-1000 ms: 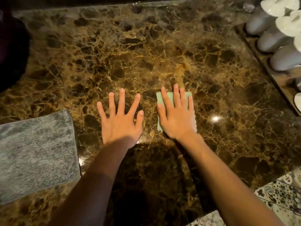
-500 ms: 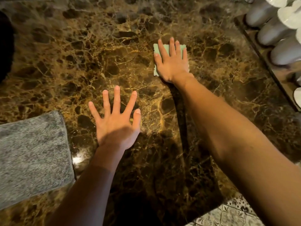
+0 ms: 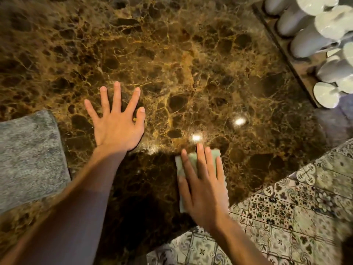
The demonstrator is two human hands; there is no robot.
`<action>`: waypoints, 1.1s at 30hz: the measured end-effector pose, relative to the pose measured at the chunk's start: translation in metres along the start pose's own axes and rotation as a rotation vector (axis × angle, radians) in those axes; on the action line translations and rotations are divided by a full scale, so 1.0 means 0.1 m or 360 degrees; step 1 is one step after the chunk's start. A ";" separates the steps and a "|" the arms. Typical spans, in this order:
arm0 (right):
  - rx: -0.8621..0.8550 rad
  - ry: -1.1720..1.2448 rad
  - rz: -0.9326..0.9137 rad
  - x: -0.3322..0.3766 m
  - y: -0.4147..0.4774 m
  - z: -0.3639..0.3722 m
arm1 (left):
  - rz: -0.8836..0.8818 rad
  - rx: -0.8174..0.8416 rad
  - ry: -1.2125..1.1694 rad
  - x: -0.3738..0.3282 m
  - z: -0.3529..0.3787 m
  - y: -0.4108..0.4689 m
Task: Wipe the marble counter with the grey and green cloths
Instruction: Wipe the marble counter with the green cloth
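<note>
Flat: two hands, right hand (image 3: 205,190) pressing green cloth (image 3: 191,161); grey cloth (image 3: 28,157) apart.

head-worn, looking down, counter (image 3: 191,73) close

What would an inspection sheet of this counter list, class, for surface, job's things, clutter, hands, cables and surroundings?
Surface: marble counter, brown and veined, glossy, with light glints.
Job's things: green cloth under the right hand; grey cloth lying flat at left, untouched.
Clutter: white cups upturned on a wooden tray at far right.
Hands: left hand flat on the marble, fingers spread; right hand pressing the green cloth flat.
Cables: nothing seen.
Surroundings: patterned floor tiles beyond the near edge.
</note>
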State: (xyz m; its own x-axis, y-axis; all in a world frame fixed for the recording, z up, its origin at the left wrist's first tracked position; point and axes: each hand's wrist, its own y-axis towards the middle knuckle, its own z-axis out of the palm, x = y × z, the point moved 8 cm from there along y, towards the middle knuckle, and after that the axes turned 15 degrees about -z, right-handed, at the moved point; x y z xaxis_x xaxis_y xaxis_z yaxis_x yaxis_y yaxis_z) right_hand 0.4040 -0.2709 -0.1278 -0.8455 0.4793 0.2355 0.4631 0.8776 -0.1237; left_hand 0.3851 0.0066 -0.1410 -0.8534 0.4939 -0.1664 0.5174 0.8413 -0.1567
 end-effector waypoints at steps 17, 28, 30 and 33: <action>-0.0004 -0.0049 0.0064 -0.79 1.99 -0.37 | -0.0010 0.0001 -0.0029 0.01 0.01 0.02; 0.0013 -0.0049 0.0166 -1.26 3.37 -0.66 | -0.0034 0.0016 -0.0030 0.01 0.03 0.03; 0.0009 -0.0048 0.0158 -1.21 3.25 -0.66 | -0.0023 0.0015 -0.0031 0.00 0.02 0.02; 0.0002 -0.0055 0.0149 -1.09 2.82 -0.59 | -0.0014 0.0019 -0.0031 0.00 0.01 0.02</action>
State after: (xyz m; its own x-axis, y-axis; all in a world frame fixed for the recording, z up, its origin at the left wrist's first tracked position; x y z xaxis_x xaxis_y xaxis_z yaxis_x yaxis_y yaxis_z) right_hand 0.6422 -0.0756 -0.1311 -0.8072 0.5591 0.1893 0.5402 0.8290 -0.1447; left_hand 0.3860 0.0077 -0.1422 -0.8565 0.4821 -0.1842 0.5109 0.8427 -0.1699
